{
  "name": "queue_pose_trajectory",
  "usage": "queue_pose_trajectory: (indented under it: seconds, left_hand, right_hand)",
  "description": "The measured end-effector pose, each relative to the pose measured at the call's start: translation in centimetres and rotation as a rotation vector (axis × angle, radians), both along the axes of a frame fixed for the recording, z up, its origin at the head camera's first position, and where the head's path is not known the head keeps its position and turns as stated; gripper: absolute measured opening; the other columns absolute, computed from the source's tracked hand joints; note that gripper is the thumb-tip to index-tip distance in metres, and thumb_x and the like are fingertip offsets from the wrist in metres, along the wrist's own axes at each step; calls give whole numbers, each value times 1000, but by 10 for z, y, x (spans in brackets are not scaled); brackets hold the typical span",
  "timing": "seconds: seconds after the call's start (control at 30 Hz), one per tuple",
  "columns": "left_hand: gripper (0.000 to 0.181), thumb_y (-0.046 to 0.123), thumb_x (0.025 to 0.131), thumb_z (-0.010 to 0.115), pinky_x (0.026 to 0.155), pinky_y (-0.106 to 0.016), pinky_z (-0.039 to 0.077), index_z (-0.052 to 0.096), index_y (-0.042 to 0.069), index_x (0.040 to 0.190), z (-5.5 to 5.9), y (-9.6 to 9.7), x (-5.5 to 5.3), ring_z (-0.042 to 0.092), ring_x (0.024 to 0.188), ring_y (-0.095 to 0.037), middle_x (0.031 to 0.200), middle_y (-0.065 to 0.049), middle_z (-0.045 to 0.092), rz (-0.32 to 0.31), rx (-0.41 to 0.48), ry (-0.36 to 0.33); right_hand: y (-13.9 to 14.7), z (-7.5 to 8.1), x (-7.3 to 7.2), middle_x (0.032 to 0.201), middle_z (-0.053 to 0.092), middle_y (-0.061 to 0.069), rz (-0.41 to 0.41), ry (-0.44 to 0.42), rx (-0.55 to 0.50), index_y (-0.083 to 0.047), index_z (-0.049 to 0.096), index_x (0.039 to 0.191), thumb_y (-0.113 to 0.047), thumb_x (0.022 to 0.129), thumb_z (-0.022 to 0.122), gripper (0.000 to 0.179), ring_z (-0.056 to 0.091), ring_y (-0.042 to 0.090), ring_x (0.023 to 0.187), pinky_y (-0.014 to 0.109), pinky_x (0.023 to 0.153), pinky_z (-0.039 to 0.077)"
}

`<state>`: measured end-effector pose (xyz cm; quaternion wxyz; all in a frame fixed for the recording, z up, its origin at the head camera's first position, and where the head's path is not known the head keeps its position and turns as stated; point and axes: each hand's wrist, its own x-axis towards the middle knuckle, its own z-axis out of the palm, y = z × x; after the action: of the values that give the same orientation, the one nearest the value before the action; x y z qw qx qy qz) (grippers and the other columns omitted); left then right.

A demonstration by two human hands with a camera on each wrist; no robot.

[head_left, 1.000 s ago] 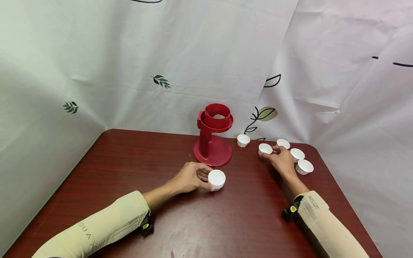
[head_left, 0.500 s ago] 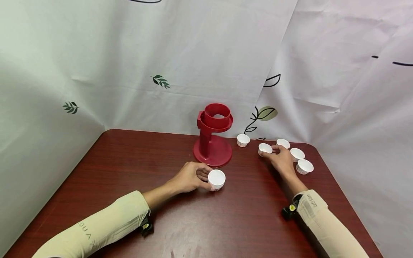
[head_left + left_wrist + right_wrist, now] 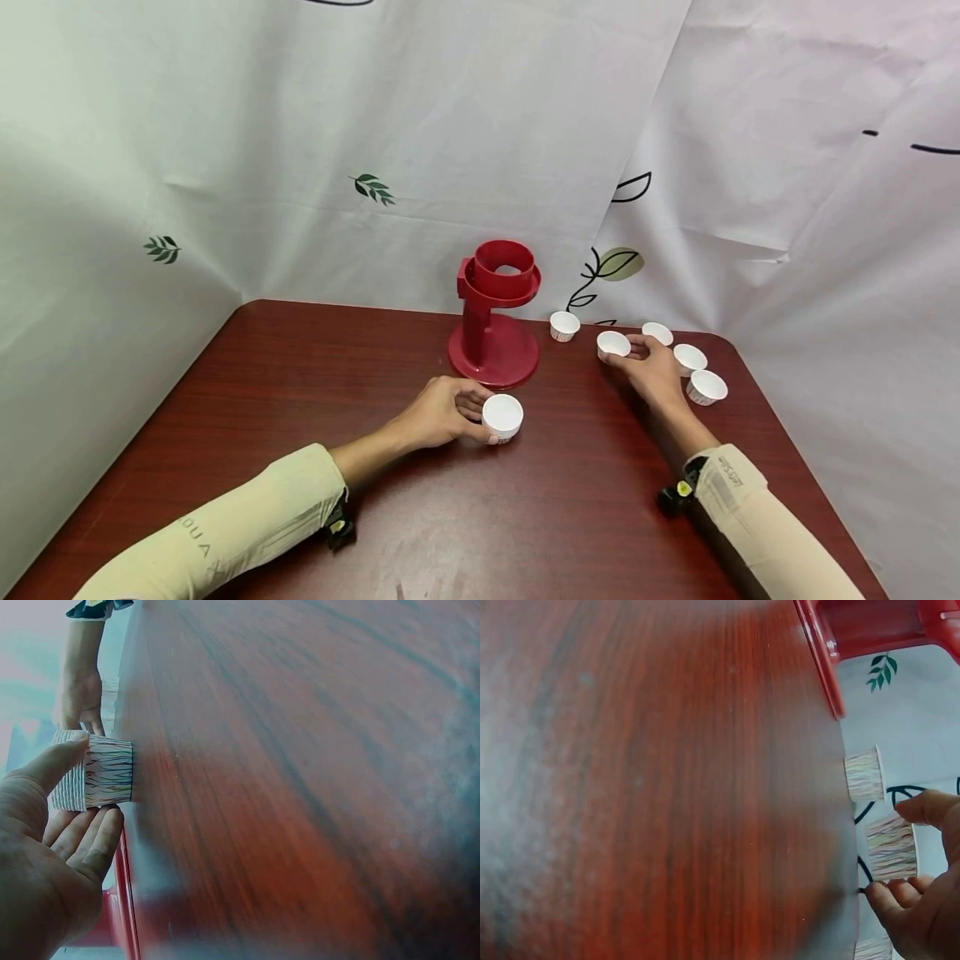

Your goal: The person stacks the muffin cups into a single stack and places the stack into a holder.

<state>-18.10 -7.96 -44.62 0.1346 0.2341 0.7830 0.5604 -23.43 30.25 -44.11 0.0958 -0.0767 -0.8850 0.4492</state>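
Observation:
My left hand (image 3: 444,414) holds a stack of white paper baking cups (image 3: 503,418) near the middle of the table, thumb on one side and fingers on the other. Several nested rims show on this stack in the left wrist view, along with a patterned outer wall (image 3: 109,771). At the back right, my right hand (image 3: 654,372) pinches a single paper baking cup (image 3: 613,345) between thumb and fingers. The right wrist view shows a narrow gap between this patterned cup (image 3: 892,849) and the tabletop.
A red stand (image 3: 497,354) with a raised ring stands behind the left hand. One baking cup (image 3: 564,327) sits to its right; several others, including a front one (image 3: 707,387), lie beyond the right hand. White printed cloth (image 3: 480,125) hangs behind the brown table (image 3: 315,367).
The right hand and its cup have shifted very slightly left and away from me. The left hand keeps its grip on the stack in the same place.

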Motion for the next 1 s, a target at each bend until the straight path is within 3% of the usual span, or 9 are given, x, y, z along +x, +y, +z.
queue_pose_trajectory:
  seconds: [0.13, 0.33, 0.43, 1.0]
  left_hand:
    - [51, 6, 78, 103, 91, -28, 72, 80, -2, 124, 0, 0, 0, 86, 101, -23, 117, -17, 85, -1, -3, -2]
    - [51, 7, 79, 103, 91, -29, 72, 80, -1, 124, -2, -1, 0, 86, 101, -22, 117, -16, 85, -2, -2, -1]
    - [52, 7, 79, 103, 91, -29, 72, 80, -1, 124, -2, 0, 0, 86, 101, -22, 117, -16, 85, -4, -1, -6]
    - [53, 2, 79, 102, 94, -34, 72, 76, -5, 125, -4, 3, -1, 85, 105, -22, 117, -19, 84, -15, 49, -20]
  right_hand:
    - [-2, 3, 2, 138, 76, 25, 16, -2, 22, 0, 68, 146, -32, 92, 92, 67, 64, -4, 97, 3, 81, 49]
    - [-8, 7, 5, 138, 76, 26, 75, -3, 53, 0, 68, 147, -33, 93, 92, 68, 76, 27, 118, 4, 82, 50]
    - [-13, 11, 10, 139, 76, 26, 106, -4, 52, 0, 67, 149, -34, 93, 92, 69, 75, 36, 125, 4, 83, 51]
    - [-47, 28, 29, 129, 81, 21, 243, 47, 9, -4, 72, 144, -24, 92, 94, 59, 78, 34, 120, 8, 89, 56]
